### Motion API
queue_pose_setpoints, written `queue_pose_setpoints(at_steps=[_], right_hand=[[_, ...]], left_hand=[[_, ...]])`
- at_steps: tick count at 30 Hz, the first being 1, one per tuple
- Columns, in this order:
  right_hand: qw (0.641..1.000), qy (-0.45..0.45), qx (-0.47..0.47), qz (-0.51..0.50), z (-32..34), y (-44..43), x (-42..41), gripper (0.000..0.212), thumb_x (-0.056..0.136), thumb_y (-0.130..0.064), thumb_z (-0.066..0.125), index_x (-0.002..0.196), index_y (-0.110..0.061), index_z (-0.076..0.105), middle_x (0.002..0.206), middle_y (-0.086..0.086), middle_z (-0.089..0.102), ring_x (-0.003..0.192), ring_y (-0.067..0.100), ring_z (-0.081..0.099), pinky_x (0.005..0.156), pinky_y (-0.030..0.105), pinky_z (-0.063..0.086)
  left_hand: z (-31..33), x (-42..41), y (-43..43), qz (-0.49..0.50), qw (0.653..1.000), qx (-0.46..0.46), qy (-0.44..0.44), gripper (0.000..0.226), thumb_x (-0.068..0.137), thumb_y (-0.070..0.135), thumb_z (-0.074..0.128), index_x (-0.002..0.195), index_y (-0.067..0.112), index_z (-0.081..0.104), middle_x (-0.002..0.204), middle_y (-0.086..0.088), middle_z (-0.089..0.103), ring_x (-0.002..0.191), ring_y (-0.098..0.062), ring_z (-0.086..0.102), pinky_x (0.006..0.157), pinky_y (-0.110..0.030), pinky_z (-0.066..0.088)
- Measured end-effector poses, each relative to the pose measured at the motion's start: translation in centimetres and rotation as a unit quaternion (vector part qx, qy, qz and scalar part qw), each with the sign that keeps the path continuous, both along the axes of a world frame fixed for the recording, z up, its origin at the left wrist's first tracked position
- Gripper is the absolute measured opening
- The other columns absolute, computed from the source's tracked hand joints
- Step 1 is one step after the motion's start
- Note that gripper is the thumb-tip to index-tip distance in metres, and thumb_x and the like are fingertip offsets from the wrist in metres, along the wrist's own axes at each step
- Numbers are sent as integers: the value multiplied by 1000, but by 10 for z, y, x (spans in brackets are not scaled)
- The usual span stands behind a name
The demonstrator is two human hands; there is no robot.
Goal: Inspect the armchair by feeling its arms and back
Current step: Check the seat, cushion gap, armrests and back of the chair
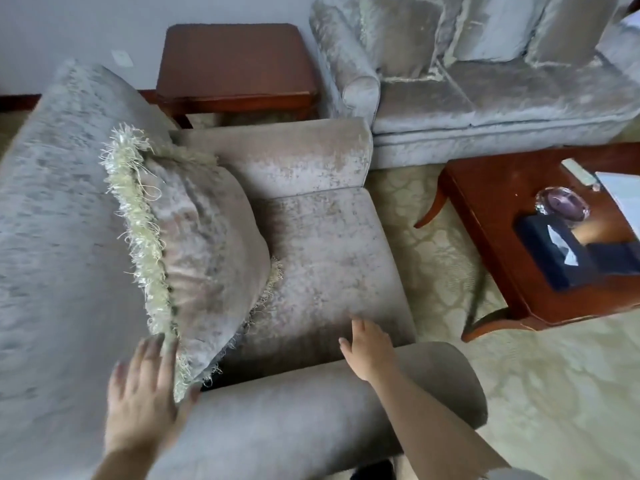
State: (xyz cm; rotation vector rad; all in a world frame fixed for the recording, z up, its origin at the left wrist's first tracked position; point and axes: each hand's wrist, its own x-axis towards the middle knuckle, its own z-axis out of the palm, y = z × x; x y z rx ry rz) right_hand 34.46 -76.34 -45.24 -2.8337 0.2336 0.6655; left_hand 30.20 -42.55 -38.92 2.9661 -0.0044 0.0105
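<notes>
The armchair (329, 254) fills the middle and left of the view, seen from its side. Its back (52, 220) rises on the left, the near arm (311, 410) runs across the bottom, and the far arm (277, 157) lies beyond the seat. A fringed cushion (201, 237) stands on the seat and leans against the back.

The left hand (145, 393) lies flat with straight fingers where the near arm meets the back, and its fingertips touch the fringe of the cushion. This hand is blurred. The right hand (367, 348) is over the inner edge of the near arm, fingers loose and spread, holding nothing. I cannot tell whether its fingertips touch the seat.

To do this step well, I think both palms should press flat and go slowly along the whole roll of the near arm, top and inner side, feeling for lumps, loose fabric or a hard frame. The cushion covers much of the back, so it probably must be moved aside before the back can be felt properly. The far arm will need a longer reach over the seat.

A sofa (485, 91) stands behind the chair. A wooden surface (485, 202) stands to the right, well apart from both hands.
</notes>
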Motion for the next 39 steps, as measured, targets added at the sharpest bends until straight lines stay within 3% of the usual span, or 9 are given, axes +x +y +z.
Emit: queue_pose_setpoints(at_steps=[3, 5, 7, 9, 13, 22, 29, 34, 39], right_hand=[[997, 68, -39, 12, -36, -56, -31, 58, 93, -58, 31, 133, -18, 44, 138, 5, 48, 127, 26, 43, 103, 38, 35], [997, 53, -51, 24, -56, -73, -49, 65, 91, -62, 28, 134, -18, 48, 141, 5, 48, 132, 26, 40, 107, 42, 32], [998, -6, -51, 33, -66, -75, -56, 63, 86, -59, 33, 114, -13, 66, 119, 8, 65, 113, 31, 58, 94, 47, 46], [995, -88, -49, 24, -70, -77, -58, 58, 81, -55, 38, 96, -11, 73, 99, 8, 71, 97, 31, 66, 81, 46, 53], [993, -113, -34, 13, -70, -77, -61, 53, 79, -48, 41, 97, -11, 74, 100, 7, 72, 100, 27, 66, 87, 46, 51], [979, -201, -18, -9, -79, -78, -66, 32, 84, -37, 39, 82, -18, 65, 85, -1, 66, 92, 22, 61, 87, 38, 43], [951, -307, -6, -37, -92, -63, -145, 59, 85, -43, 40, 130, -10, 58, 137, 4, 54, 132, 23, 45, 112, 48, 23], [905, -424, 14, -29, -130, -75, -122, 49, 73, -42, 49, 105, -12, 72, 114, 1, 68, 113, 20, 55, 103, 48, 31], [912, -409, -27, -33, -127, -70, -128, 44, 75, -42, 44, 98, -15, 70, 105, 0, 68, 106, 20, 51, 102, 45, 29]], left_hand=[[-47, -16, -118, -73, 986, 22, 145, 89, 92, 64, 8, 124, -2, 59, 141, -15, 48, 120, -44, 51, 99, -58, 36], [-79, -18, -182, -68, 979, 32, 187, 76, 86, 63, 36, 123, 2, 61, 152, 1, 34, 125, -44, 48, 99, -62, 37], [-107, -24, -208, -48, 971, 16, 232, 77, 70, 65, 45, 109, 4, 70, 130, -11, 60, 110, -41, 60, 95, -57, 39], [-121, -31, -212, -43, 966, 6, 256, 81, 77, 69, 34, 106, 4, 71, 114, -18, 67, 105, -37, 64, 95, -48, 32], [-121, -36, -209, -10, 973, 9, 231, 94, 87, 71, 8, 110, 2, 69, 116, -19, 66, 106, -36, 64, 94, -47, 29], [-138, -47, -211, 7, 995, -21, 95, 69, 83, 53, 34, 109, -1, 68, 115, -18, 67, 109, -35, 62, 94, -53, 45], [-140, -83, -210, 3, 998, 2, 60, 75, 87, 54, 25, 129, 1, 56, 134, -16, 55, 129, -33, 47, 108, -50, 28], [-161, -66, -213, -12, 1000, -10, -9, 69, 77, 51, 40, 117, 0, 64, 123, -13, 64, 116, -30, 59, 102, -49, 30], [-157, -73, -211, -13, 1000, 4, 16, 68, 78, 50, 37, 113, 0, 66, 117, -14, 66, 111, -32, 61, 100, -51, 34]])
